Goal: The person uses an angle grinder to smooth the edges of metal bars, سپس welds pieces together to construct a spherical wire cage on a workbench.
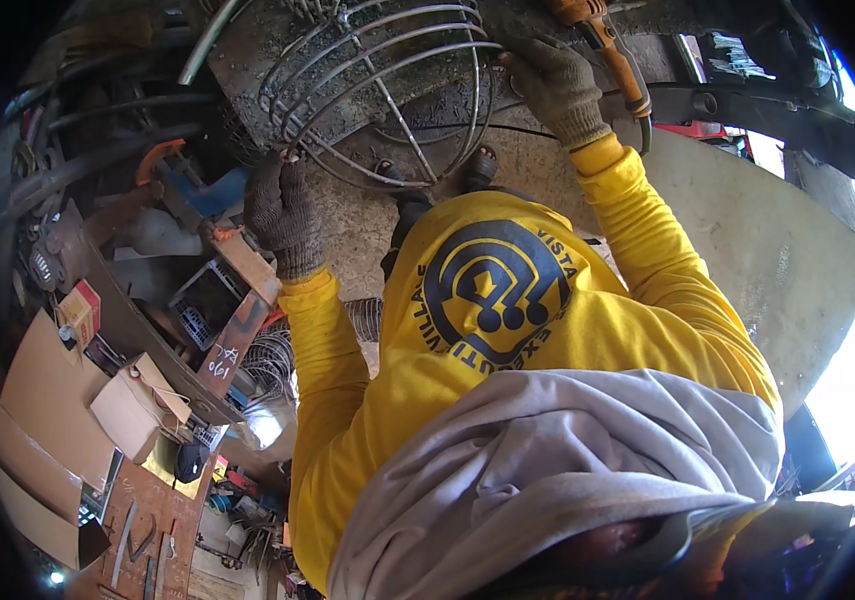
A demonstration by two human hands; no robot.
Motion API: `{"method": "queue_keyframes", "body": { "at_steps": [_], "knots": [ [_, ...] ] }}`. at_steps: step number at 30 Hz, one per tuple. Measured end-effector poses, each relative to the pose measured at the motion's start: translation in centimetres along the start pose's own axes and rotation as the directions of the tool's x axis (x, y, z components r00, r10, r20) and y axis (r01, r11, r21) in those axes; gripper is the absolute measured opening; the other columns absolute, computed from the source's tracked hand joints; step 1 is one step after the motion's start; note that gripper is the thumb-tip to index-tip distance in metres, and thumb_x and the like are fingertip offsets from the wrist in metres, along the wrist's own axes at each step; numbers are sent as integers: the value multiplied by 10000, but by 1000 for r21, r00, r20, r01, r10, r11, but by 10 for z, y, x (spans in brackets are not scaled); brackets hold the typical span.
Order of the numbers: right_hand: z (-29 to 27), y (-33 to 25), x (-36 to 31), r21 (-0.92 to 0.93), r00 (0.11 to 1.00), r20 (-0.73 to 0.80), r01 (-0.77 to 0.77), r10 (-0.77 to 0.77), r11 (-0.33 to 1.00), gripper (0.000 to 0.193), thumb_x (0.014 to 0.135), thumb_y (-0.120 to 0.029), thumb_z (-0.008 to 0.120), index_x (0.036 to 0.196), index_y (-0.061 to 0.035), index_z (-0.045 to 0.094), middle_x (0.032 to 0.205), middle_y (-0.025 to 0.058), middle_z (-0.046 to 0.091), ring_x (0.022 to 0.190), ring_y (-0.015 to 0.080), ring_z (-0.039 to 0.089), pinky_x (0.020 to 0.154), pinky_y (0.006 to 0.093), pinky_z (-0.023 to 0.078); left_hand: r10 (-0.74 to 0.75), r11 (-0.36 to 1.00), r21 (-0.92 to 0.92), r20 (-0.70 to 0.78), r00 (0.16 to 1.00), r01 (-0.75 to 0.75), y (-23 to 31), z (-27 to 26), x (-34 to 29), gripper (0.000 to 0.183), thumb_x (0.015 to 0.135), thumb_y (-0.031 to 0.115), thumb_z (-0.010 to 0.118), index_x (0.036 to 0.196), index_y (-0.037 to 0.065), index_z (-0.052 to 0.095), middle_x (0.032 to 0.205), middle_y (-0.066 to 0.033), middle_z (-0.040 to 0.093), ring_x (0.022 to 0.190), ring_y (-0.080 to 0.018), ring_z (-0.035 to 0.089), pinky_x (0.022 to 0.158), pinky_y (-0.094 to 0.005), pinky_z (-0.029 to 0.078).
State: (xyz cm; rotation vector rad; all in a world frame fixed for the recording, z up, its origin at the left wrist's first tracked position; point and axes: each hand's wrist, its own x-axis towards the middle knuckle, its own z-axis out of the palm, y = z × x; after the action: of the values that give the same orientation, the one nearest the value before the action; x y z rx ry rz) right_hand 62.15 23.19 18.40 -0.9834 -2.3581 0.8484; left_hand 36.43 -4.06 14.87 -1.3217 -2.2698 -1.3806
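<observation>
A basket-shaped cage of bent metal rods [385, 93] rests tilted at the front edge of a dark, grimy worktable [243, 85]. My left hand [286, 215], in a dirty knitted glove, is closed on the cage's lower left rim. On the upper right side, my gloved right hand [556, 88] grips the end of a curved rod, its fingertips partly hidden. Just beyond that hand lies an orange angle grinder [616, 58] with its cord hanging down. My feet in dark sandals show beneath the cage.
A metal tube [210, 42] juts over the table at the far left. To my left are cardboard boxes [53, 395], a plastic crate [206, 300] and coiled wire rings [270, 362]. A large pale sheet [758, 245] stands at my right.
</observation>
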Motion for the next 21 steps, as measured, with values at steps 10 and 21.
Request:
{"method": "queue_keyframes", "body": {
  "at_steps": [10, 21],
  "knots": [
    [4, 2, 1, -25, 988, -74, 132, -133, 991, 240, 934, -203, 694, 1124, -61, 728, 849, 84, 691, 707, 168, 659, 659, 296, 517, -68, 998, 20, 47, 997, 67, 3, -2, 3, 186, 886, 13, 713, 1072, 16, 716, 1017, -137, 734, 929, -269, 710, 850, -362, 552],
    [1, -2, 1, -1, 994, -36, 102, -102, 995, 261, 917, -239, 720, 1102, -56, 732, 869, 106, 712, 747, 220, 687, 696, 328, 533, -59, 998, 6, 43, 997, 58, 0, 0, 2, 185, 884, 33, 726, 1068, 20, 723, 1010, -141, 736, 922, -274, 710, 857, -371, 548]
  ]
}}
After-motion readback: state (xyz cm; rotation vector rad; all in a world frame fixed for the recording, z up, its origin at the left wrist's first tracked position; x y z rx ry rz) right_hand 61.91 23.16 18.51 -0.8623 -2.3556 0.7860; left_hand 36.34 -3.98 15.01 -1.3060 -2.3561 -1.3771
